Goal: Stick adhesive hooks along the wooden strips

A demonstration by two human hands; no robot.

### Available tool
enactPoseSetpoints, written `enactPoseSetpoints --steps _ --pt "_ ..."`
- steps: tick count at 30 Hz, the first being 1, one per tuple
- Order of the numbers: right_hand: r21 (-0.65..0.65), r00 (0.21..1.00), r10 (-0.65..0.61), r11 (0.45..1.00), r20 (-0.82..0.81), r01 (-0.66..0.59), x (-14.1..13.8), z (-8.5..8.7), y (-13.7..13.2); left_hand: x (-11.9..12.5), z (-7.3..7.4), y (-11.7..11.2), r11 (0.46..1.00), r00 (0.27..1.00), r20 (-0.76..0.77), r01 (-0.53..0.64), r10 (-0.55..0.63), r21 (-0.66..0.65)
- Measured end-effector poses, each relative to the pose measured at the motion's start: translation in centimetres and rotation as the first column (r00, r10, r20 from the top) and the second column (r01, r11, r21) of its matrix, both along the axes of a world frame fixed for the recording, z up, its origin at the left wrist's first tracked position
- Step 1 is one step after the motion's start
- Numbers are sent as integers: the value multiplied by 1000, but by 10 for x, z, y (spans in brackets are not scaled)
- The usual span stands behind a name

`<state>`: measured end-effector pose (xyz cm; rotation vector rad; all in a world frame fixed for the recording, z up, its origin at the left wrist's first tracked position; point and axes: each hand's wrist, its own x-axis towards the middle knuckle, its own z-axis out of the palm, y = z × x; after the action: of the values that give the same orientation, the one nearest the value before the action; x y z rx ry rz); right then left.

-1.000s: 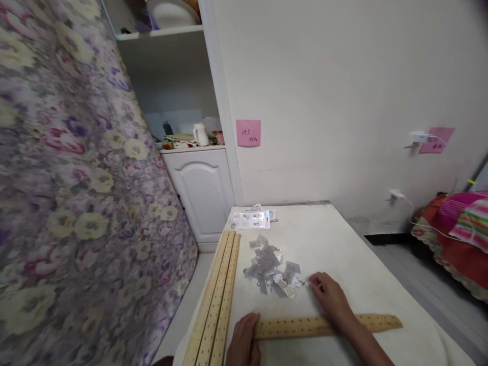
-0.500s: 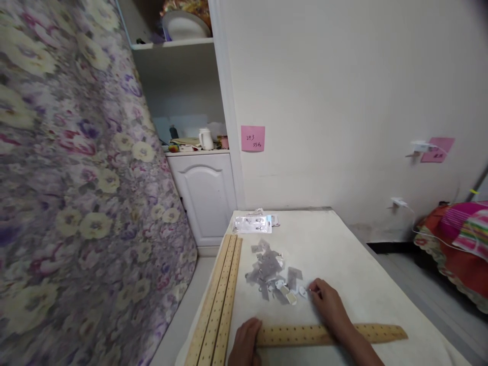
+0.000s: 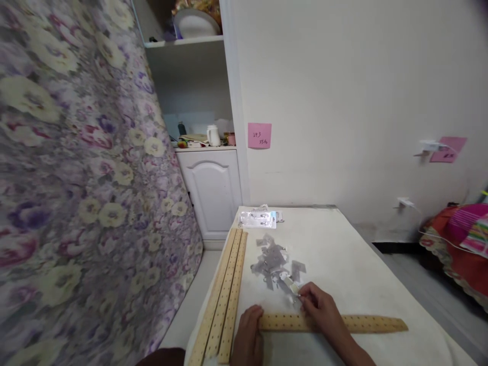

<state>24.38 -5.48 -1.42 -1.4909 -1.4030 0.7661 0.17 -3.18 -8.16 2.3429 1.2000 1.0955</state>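
A wooden strip with a row of small holes (image 3: 362,324) lies crosswise on the white table (image 3: 343,254). My left hand (image 3: 248,339) presses down on its left end, fingers curled over it. My right hand (image 3: 319,307) rests across the strip's middle, its fingertips pinched on a small white piece at the near edge of a heap of small grey metal pieces (image 3: 275,264). What exactly the fingers hold is too small to name.
Two more perforated wooden strips (image 3: 224,300) lie side by side along the table's left edge. A clear plastic packet (image 3: 259,219) sits at the far end. A flowered mattress (image 3: 76,178) leans at left; a white cupboard (image 3: 211,188) stands behind. Colourful bedding (image 3: 461,244) is at right.
My right hand has slid left along the strip, toward the near edge of the grey heap, and closed on a small piece. The view has shifted slightly right. My left hand stays put.
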Motion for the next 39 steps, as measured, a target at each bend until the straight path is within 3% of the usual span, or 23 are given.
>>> enactPoseSetpoints --steps 9,17,24,30,39 --pt "94 974 116 986 197 -137 -45 1 7 10 35 -17 981 978 170 -89 119 -172" --pt "85 956 178 976 235 -202 -64 -2 8 10 45 -23 966 970 201 -85 136 -244" --pt "140 948 192 962 255 -233 -66 9 -1 15 54 -32 939 905 368 -83 211 -334" --pt "157 935 271 938 227 -310 -71 9 -17 26 38 -48 776 832 412 -35 372 -630" --pt "166 903 360 900 235 -402 -74 0 -36 30 26 -55 534 699 580 327 418 -779"
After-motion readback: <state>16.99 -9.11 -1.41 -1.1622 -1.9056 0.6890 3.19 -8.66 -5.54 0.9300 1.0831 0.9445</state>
